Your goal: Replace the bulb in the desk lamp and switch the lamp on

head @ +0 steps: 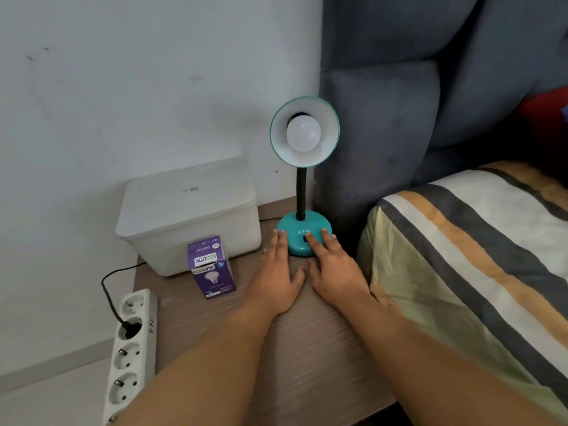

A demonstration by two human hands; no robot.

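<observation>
Hands lie flat and open, left hand [276,272] and right hand [333,269] touching lamp base [302,238].

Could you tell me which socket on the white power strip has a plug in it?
The second socket from the far end of the white power strip holds the black plug; the other visible sockets are empty.

Both bare forearms reached forward from the six o'clock edge toward twelve o'clock, converging as they went. The left hand [276,272] lay palm down with its fingers straight and close together, pointing to twelve, its thumb spread toward three o'clock. The right hand [330,269] lay palm down just beside it at three o'clock, fingers spread and extended toward eleven, its thumb angled toward nine so the two thumbs nearly met. Neither hand was curled around anything; both were flat and open.
</observation>
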